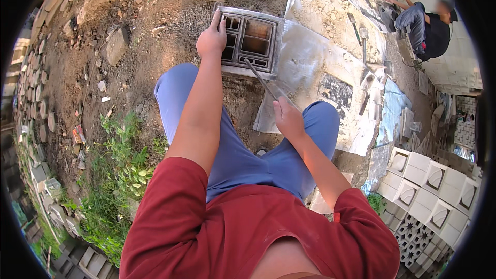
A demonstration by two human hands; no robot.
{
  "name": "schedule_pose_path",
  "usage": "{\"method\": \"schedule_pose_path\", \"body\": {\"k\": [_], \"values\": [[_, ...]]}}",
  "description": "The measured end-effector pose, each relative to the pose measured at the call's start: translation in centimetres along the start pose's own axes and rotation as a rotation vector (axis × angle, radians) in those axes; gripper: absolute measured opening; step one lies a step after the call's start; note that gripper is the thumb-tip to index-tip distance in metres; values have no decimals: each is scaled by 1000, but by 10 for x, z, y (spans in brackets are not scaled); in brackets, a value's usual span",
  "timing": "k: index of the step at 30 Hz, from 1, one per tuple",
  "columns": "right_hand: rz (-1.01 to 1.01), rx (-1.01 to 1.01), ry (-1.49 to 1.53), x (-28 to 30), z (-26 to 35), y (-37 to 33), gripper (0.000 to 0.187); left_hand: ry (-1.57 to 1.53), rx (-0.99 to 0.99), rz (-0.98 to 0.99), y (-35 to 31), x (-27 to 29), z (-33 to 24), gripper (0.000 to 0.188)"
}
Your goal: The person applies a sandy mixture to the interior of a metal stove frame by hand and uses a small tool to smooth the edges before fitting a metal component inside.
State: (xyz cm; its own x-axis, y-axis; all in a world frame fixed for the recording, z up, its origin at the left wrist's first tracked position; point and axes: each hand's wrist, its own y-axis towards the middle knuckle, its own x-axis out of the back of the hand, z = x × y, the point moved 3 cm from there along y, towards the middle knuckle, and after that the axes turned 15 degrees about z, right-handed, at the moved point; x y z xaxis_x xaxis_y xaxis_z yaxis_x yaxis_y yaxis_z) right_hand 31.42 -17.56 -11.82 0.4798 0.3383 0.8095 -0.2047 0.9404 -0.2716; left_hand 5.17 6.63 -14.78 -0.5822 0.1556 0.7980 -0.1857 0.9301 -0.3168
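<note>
A square grey metal mould (239, 37) with several rectangular openings stands on the ground beyond my knees. Brownish material shows through its larger opening. My left hand (212, 40) grips the mould's left edge, index finger stretched up along it and thumb on the near face. Closed around a long thin metal bar (261, 78) is my right hand (289, 119), above my right knee. The bar slants up to the left, and its far tip meets the mould's lower part. My right fingers partly hide the bar's near end.
Whitish sheets (305, 46) strewn with sandy powder lie right of the mould, with a green-handled tool (355, 28) and a trowel (364, 41) on them. A person (434, 28) sits at the far right. Pale patterned blocks (418, 168) stand lower right; stones (118, 45) and weeds (121, 165) are left.
</note>
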Motion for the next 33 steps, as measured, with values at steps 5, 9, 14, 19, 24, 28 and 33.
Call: {"method": "schedule_pose_path", "body": {"k": [5, 9, 14, 19, 24, 28, 33], "values": [[-23, 24, 91, -2, -2, 2, 31, -17, -13, 7, -1, 0, 2, 52], [0, -38, 79, -5, -7, 5, 31, -1, -9, 25, -3, 0, 0, 53], [-128, -91, 142, 5, -17, 16, 34, 8, -2, 32, -4, 1, -3, 52], [-189, -140, 129, 16, -21, 18, 40, 7, -10, 5, -4, 2, -1, 51], [-189, -193, 125, 13, -17, 14, 39, -29, -22, 32, -4, 1, 0, 52], [-202, -203, 61, 7, -22, 7, 40, -9, -17, 31, -3, 2, -1, 52], [-231, -220, 21, 6, -26, 6, 41, 16, -29, -6, -4, 2, -3, 52]]}}
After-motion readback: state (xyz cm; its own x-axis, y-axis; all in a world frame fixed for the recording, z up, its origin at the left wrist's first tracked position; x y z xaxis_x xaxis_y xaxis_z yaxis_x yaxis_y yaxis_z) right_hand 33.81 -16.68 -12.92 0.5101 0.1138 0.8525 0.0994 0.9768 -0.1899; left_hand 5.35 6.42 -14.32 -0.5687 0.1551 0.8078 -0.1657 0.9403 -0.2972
